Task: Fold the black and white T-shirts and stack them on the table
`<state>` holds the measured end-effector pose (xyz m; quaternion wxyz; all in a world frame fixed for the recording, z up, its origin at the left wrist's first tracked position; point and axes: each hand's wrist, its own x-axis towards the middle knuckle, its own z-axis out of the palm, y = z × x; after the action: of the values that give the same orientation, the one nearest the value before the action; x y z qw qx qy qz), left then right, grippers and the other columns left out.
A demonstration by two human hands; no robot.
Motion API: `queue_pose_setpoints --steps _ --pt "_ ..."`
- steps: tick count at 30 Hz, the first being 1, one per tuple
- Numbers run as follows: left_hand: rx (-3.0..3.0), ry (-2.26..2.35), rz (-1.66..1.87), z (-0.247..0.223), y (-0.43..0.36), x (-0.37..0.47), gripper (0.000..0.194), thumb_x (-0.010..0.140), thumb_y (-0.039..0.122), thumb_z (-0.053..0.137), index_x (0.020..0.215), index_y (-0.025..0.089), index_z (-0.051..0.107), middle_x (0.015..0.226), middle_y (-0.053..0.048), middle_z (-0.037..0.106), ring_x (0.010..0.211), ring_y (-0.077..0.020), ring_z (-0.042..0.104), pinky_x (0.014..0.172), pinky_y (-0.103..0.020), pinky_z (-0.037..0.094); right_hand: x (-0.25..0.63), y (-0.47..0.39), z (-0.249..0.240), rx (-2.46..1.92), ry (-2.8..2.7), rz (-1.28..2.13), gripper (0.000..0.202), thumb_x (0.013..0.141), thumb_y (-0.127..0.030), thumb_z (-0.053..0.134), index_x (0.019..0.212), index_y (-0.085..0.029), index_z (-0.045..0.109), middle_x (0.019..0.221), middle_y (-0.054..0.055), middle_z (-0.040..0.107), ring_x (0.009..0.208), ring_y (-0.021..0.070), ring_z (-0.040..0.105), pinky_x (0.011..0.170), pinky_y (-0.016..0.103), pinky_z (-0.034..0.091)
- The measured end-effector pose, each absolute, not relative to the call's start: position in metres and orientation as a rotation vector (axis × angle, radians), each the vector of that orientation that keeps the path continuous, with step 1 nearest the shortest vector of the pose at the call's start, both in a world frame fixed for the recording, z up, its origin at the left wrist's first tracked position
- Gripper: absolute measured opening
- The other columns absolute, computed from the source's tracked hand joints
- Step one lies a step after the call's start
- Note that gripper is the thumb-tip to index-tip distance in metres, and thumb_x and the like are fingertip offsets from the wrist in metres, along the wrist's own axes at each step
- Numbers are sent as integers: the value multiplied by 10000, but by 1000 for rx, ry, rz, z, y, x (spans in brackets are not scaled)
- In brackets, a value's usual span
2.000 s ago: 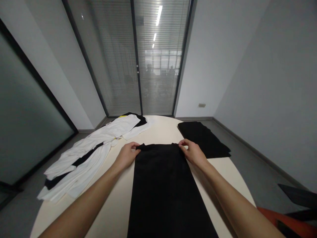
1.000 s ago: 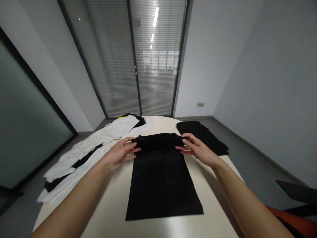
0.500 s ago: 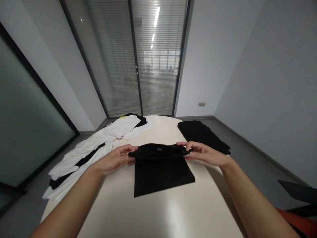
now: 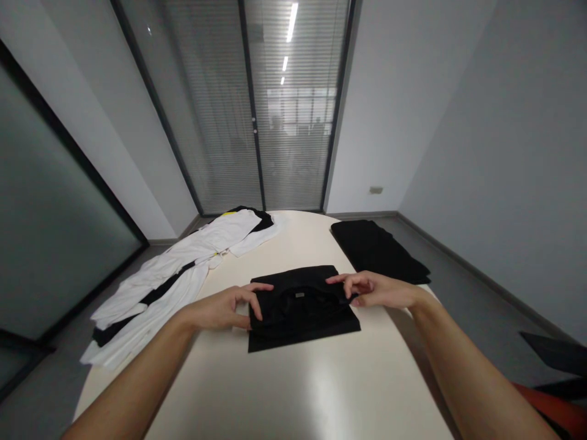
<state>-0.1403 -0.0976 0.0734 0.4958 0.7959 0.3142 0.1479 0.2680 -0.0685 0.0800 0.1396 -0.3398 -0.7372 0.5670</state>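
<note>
A folded black T-shirt (image 4: 298,330) lies in front of me with its round neck opening and small pale label showing. At its left side, my left hand (image 4: 227,307) has thumb and middle finger closed on the edge, the index finger stretched over the top. My right hand (image 4: 378,289) pinches the right edge of the upper fold between thumb and fingers, its index finger resting on the cloth. The tip of the right thumb is near the shirt's corner. The shirt's underside is hidden.
White and black garments (image 4: 174,275) lie in a long pile on the left of the pale table (image 4: 275,397). Folded black clothes (image 4: 380,250) are stacked at the right edge. A red and black chair (image 4: 545,406) stands at lower right.
The raised upper part of the T-shirt has come down toward me onto the lower part, and the neck opening now faces up. My left hand has moved slightly nearer and inward.
</note>
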Motion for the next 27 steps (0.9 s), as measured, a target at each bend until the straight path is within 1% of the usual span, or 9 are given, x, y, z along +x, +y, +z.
queue_pose_setpoints --steps 8,12,15,17,20,23,25,26,27 --pt "1986 805 251 66 -97 -143 150 757 223 788 902 217 752 1594 -63 403 1417 -276 447 1094 -350 387 267 -72 80 -1064 -2193 1674 212 714 -334 798 838 -173 740 1536 115 465 1339 295 521 1053 373 465" --pt "2020 852 213 68 -101 -141 203 737 278 817 921 218 756 1610 -59 371 1381 -288 482 1069 -342 415 261 -79 89 -1219 -2348 1546 250 685 -329 784 887 -181 778 1551 96 437 1114 240 639 883 306 534" --pt "2027 887 208 71 -102 -140 200 795 392 789 887 218 751 1605 -50 383 1365 -277 492 1041 -326 430 258 -83 94 -1291 -2435 1400 271 678 -368 796 891 -199 796 1508 79 486 1012 219 647 794 284 523" --pt "2026 933 229 72 -103 -138 259 876 461 705 819 211 740 1577 -47 428 1321 -263 526 1023 -324 436 255 -84 94 -1283 -2444 1268 257 732 -446 776 779 -193 788 1365 92 601 1003 235 638 787 293 509" --pt "2114 1032 291 70 -105 -131 382 948 491 601 713 215 721 1472 -36 555 1287 -271 515 1056 -376 403 244 -83 90 -1281 -2428 982 402 830 -540 686 629 -193 703 896 88 704 765 196 610 675 304 468" --pt "2282 1169 395 67 -108 -121 365 932 456 632 662 220 702 1362 -32 644 1297 -321 437 1108 -494 331 229 -82 84 -1251 -2424 759 313 850 -511 682 773 -207 699 719 29 642 643 159 539 603 283 403" --pt "2360 1218 494 65 -111 -115 177 864 415 728 816 245 747 1409 -34 611 1356 -356 366 1144 -562 271 221 -81 79 -1187 -2461 730 271 819 -463 732 931 -217 718 805 26 656 703 163 563 627 271 401" --pt "2383 1198 520 64 -111 -113 180 835 396 763 965 270 761 1482 -34 549 1405 -367 316 1165 -581 240 218 -81 77 -1165 -2489 758 296 796 -443 759 990 -222 724 835 24 655 724 164 572 636 266 403" --pt "2398 1149 517 63 -112 -112 317 821 383 781 1124 300 740 1561 -34 461 1456 -371 257 1186 -589 208 217 -81 74 -1161 -2515 811 333 775 -430 780 1035 -227 731 841 18 647 726 162 577 634 261 401"
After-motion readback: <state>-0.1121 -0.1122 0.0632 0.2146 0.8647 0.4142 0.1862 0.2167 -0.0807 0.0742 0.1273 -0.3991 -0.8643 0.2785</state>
